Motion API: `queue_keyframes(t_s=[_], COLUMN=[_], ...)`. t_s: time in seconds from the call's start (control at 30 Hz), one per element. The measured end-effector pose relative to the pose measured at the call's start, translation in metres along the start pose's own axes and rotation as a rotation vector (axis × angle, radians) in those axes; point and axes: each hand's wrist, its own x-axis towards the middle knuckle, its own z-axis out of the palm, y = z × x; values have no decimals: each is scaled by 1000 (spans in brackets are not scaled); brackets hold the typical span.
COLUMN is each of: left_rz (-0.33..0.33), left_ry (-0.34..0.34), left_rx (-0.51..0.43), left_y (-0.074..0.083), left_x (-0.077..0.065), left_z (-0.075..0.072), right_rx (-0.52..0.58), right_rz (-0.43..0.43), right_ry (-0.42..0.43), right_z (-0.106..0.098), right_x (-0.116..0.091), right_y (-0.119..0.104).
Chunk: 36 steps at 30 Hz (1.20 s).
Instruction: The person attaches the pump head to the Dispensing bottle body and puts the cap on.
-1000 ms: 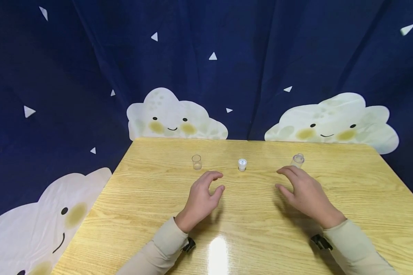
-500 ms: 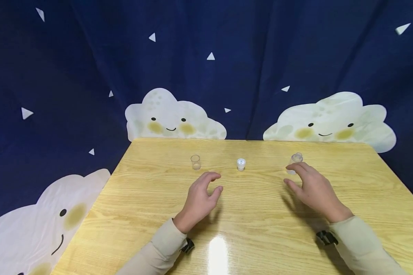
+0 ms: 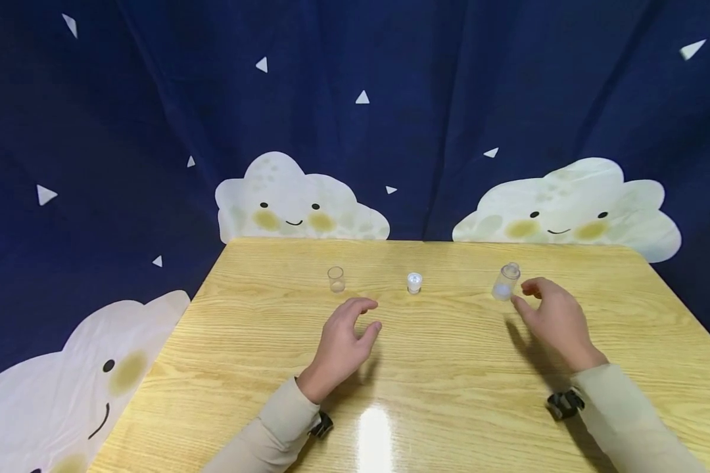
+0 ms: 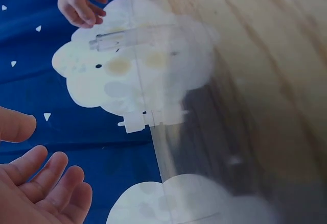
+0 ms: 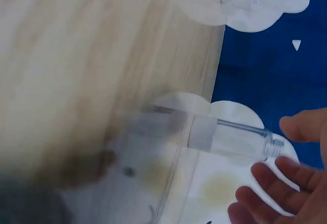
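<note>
Here's the right hand [image 3: 553,318], poised above the table [image 3: 438,394], thumb and curved fingers apart, just beside the clear bottle [image 3: 505,282], which stands near the far edge towards the right corner; contact, hard to tell! The left hand [image 3: 342,338] mirrors it, thumb and fingers apart. Beyond, along that edge: 1 clear cup [image 3: 336,280], then 1 small white piece [image 3: 414,282] between cup and bottle.

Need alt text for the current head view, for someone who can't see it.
A person's right hand is curved close beside a clear bottle on a wooden table, contact unclear. The left hand hovers empty nearer a clear cup and small white piece. Behind hangs a blue cloud-print curtain.
</note>
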Motion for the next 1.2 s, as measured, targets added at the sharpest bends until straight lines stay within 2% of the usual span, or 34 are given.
queue_keyframes(t_s=[0.1, 0.23, 0.53, 0.83, 1.03, 1.2], left_rz=[-8, -22, -27, -12, -10, -18], left_ry=[-3, -6, -10, -6, -6, -14], left_rx=[0, -5, -9, 7, -2, -1], left_y=[0, 0, 1, -1, -1, -2], left_x=[-1, -2, -2, -2, -1, -1], left_z=[1, 2, 3, 2, 1, 0], right_rx=[53, 109, 142, 176, 200, 161], right_rz=[92, 141, 161, 179, 195, 152], right_ry=[-48, -98, -162, -164, -202, -205], right_z=[-2, -1, 5, 11, 15, 19], right_x=[5, 12, 23, 36, 43, 48], right_y=[7, 15, 18, 15, 14, 17])
